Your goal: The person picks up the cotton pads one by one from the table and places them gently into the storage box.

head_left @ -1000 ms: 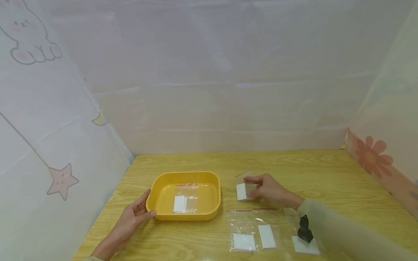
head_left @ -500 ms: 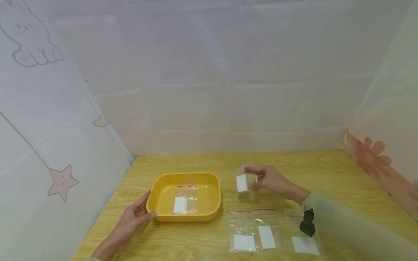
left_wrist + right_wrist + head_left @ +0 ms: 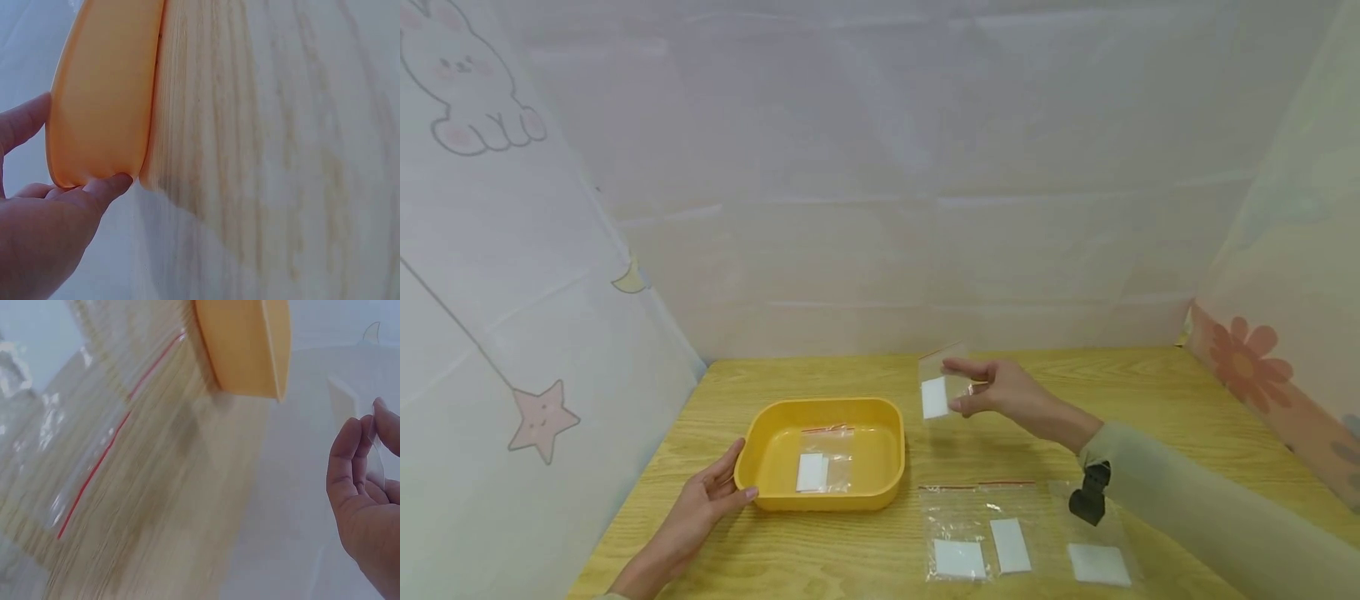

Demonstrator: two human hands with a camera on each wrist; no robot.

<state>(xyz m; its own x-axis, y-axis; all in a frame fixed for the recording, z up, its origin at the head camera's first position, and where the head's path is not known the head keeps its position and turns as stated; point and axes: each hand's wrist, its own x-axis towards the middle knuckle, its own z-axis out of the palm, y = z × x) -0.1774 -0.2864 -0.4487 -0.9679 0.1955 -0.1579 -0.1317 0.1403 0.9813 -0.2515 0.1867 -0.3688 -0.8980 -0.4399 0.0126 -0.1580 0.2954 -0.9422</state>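
My right hand (image 3: 1017, 397) pinches a small clear zip-lock bag (image 3: 934, 397) by its right side, raised above the table beyond the other bags. A white rectangular piece shows inside it, and a red line runs along its top. At the left, my left hand (image 3: 696, 504) holds the end of a yellow plastic tray (image 3: 827, 500), thumb at the near corner and fingers along the side. Lying in the tray is a zip-lock bag (image 3: 841, 473) with white pieces. In the left wrist view, the fingers (image 3: 106, 189) touch the tray's end wall (image 3: 106, 106).
Two zip-lock bags with white pieces (image 3: 958, 559) (image 3: 1011, 546) lie side by side at the front of the wooden table (image 3: 820, 554). Another bag holding a white piece (image 3: 1098, 565) lies to their right, near my right sleeve (image 3: 1187, 492). Patterned sheets (image 3: 880, 208) hang around the table.
My right hand has lifted the small zip-lock bag up and moved it away from me, then slightly left. My left hand and the tray have stayed in place.
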